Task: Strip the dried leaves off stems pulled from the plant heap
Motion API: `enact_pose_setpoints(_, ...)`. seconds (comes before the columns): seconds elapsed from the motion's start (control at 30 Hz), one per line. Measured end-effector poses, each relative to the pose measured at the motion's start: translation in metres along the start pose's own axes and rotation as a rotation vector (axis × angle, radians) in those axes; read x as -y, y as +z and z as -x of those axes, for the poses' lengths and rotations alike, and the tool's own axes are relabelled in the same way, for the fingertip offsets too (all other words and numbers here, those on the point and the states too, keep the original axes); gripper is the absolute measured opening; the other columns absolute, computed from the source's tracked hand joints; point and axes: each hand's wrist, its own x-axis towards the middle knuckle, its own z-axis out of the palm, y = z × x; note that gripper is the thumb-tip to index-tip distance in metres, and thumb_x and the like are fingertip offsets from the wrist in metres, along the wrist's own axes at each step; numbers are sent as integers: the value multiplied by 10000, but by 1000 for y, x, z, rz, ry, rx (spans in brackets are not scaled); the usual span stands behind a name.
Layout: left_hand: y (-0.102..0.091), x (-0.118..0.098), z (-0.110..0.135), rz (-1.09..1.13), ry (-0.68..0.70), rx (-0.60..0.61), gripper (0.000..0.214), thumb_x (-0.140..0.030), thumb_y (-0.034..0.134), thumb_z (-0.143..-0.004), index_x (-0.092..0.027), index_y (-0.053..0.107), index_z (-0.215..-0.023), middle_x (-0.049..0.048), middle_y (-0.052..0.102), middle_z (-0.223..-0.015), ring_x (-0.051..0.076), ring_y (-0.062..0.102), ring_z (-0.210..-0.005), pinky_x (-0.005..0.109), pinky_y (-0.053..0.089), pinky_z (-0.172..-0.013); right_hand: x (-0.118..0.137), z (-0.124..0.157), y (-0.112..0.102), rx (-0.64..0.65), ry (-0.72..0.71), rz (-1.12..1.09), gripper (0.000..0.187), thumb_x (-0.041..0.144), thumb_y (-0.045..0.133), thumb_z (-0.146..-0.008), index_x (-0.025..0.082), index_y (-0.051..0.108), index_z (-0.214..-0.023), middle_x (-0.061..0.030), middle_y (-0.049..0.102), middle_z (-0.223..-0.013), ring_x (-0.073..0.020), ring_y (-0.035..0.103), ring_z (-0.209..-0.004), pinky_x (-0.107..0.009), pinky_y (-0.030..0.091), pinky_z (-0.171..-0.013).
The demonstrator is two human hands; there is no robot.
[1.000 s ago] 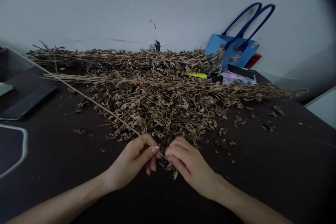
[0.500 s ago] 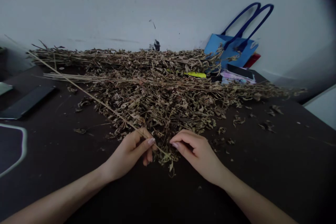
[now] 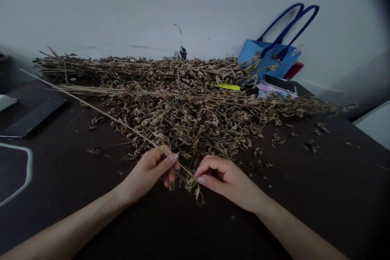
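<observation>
A long, thin dried stem slants from the upper left down to my hands. Between thumb and fingers, my left hand pinches it a short way from its lower end. At that lower end, my right hand is closed in a pinch on the stem's tip, where a few curled dry leaves hang. Behind both hands spreads a heap of crumpled dried leaves. A bundle of bare-ended dried stalks lies across the heap.
Another bundle of leafy dried stalks lies along the wall. At the back right stand a blue bag with tall handles and a phone. A yellow object pokes from the leaves. A dark flat panel lies left on the dark table.
My right hand has moved slightly down and left onto the stem's tip. The stem's far end has swung lower, with my left hand still gripping it.
</observation>
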Motion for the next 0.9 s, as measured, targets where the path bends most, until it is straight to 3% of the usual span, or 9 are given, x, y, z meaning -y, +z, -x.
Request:
enact_pose_setpoints(0.17, 1, 0, 1, 22, 4, -10, 265, -356, 506, -870, -127, 540, -742, -24, 552, -503, 72, 489, -415, 180, 392, -422, -1, 1, 1, 9, 13, -8, 102, 264, 604, -812, 190, 618, -880, -2, 529, -829, -88, 477, -654, -221, 394, -587)
enact_pose_setpoints(0.43, -1, 5, -1, 172, 4, 67, 216, -333, 511, -876, -137, 548, -792, -23, 534, -570, 77, 479, -492, 181, 398, -457, -5, -2, -3, 47, -62, 3, 239, 313, 431, -924, 195, 637, -953, -27, 542, -870, -109, 520, -775, -246, 416, -703)
enact_pose_setpoints(0.7, -2, 3, 0, 161, 47, 139, 171, -293, 497, -885, -138, 534, -822, -4, 553, -627, 90, 507, -516, 209, 430, -484, -5, -2, -6, 150, -63, 60, 218, 293, 452, -915, 208, 648, -958, -12, 509, -835, -108, 505, -771, -250, 415, -712)
enact_pose_setpoints(0.9, -2, 3, 1, 144, 95, 193, 140, -258, 474, -900, -140, 511, -835, -1, 567, -643, 85, 522, -508, 211, 434, -496, -5, -5, -12, 266, -72, -19, 184, 274, 494, -893, 179, 648, -927, -19, 529, -862, -111, 535, -813, -266, 432, -761)
